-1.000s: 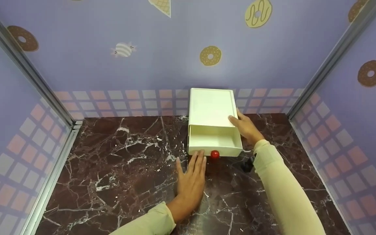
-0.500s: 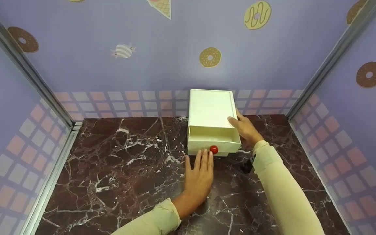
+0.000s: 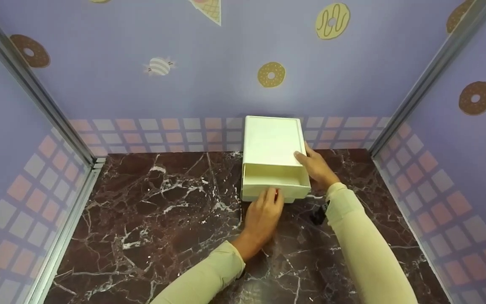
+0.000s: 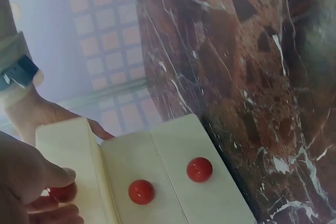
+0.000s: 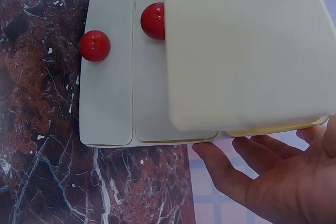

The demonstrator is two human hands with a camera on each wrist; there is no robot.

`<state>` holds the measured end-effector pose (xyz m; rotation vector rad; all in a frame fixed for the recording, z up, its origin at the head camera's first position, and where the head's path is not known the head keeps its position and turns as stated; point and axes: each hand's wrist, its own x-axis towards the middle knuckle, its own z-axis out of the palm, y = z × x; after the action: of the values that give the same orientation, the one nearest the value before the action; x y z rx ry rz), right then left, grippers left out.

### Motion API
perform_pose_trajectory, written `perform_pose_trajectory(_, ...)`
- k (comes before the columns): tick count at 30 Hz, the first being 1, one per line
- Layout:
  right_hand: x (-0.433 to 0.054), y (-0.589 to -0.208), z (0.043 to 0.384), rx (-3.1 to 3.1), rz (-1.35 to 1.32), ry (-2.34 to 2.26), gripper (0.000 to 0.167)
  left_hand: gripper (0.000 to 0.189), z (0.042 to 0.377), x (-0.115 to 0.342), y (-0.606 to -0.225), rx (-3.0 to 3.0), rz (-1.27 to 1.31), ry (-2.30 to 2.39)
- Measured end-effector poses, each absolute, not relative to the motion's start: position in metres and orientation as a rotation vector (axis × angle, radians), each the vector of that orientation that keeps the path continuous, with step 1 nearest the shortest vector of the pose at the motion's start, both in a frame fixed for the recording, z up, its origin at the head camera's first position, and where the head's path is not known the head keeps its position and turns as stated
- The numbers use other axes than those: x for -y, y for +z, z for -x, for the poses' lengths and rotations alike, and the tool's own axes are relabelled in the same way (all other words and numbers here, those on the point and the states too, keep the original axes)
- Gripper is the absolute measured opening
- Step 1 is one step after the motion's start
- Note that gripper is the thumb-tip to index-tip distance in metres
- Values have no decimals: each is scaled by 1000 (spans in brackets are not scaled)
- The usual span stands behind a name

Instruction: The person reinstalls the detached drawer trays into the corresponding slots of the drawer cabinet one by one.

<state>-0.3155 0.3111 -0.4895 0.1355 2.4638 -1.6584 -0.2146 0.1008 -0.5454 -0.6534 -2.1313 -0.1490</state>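
Observation:
A white drawer cabinet (image 3: 273, 139) stands against the back wall, with its top drawer (image 3: 294, 191) pulled partly out. The inside of that drawer shows bare white in the head view. My left hand (image 3: 263, 213) pinches the red round knob (image 4: 64, 192) on its front, thumb and fingers curled round it. Below, two more drawers, each with a red knob (image 4: 199, 170), are closed. My right hand (image 3: 319, 166) grips the cabinet's right side, thumb on the top edge; in the right wrist view its fingertips (image 5: 207, 153) touch the side wall.
The cabinet stands on a dark red marbled tabletop (image 3: 163, 228) with white veins. Lilac walls (image 3: 209, 76) printed with donuts and checks close in the back and both sides. Metal rails (image 3: 44, 93) run along the corners. A black device (image 3: 319, 214) sits at the right cuff.
The top drawer has slid a little inward. My left hand, earlier with straight fingers against the drawer front, has shifted right and taken the knob. The right hand stays on the cabinet.

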Motion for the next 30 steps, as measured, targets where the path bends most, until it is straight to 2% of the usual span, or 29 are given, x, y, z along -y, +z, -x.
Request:
perform_pose_trajectory(6,-309,-487,316,-2464,-144,-1630,69,19,220,-101,-545,2121,699,-169)
perform_pose_trajectory(15,-299,-459,305,-2401,-140,-1668,69,16,247,-108,-543,2098,693,-169)
perform_pose_trajectory(24,-302,-485,317,-2309,-192,-1758,70,16,277,-109,-542,2134,693,-187)
perform_pose_trajectory(30,-305,-492,322,-2402,-178,-1708,68,20,284,-109,-546,2112,707,-214)
